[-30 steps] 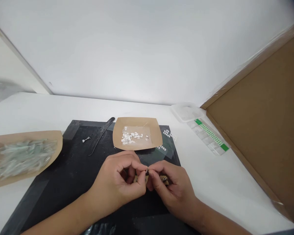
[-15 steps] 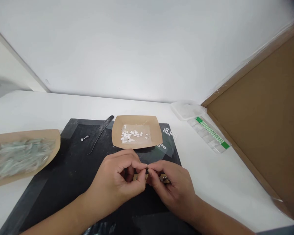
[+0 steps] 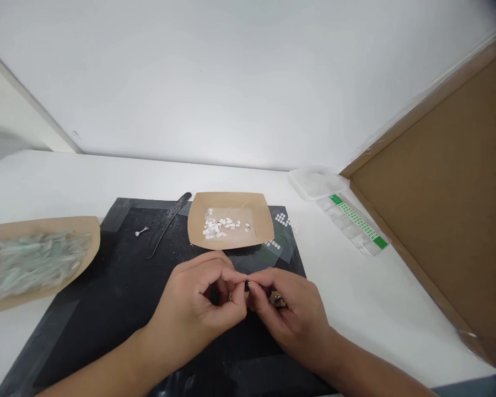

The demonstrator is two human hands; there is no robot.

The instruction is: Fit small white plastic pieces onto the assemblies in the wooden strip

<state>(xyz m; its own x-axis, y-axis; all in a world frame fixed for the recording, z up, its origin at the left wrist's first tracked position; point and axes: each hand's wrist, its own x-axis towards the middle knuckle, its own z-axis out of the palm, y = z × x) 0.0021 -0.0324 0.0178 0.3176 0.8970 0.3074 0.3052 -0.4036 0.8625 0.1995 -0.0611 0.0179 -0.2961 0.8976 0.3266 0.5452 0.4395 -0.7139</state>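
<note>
Above the black mat (image 3: 107,325), my left hand (image 3: 204,298) and my right hand (image 3: 291,309) meet fingertip to fingertip. Both are closed in a pinch around a tiny dark piece (image 3: 247,285), mostly covered by the fingers, so its kind does not show. Behind and below the fingers, partly hidden, lies something brown with small shiny metal parts (image 3: 278,300) on it. Just beyond my hands stands a brown paper tray (image 3: 231,199) holding many small white pieces (image 3: 221,227).
A black nail file (image 3: 171,215) and a small metal-and-white piece (image 3: 141,231) lie on the mat. Sheets of white stickers (image 3: 284,221) sit right of the tray. Left is a paper tray (image 3: 91,231) of clear packets; right, a green-labelled plastic case (image 3: 357,223) and a cardboard wall (image 3: 446,182).
The view has shifted very slightly. My hands keep the same pinch, with a little more of the dark piece showing between the fingertips.
</note>
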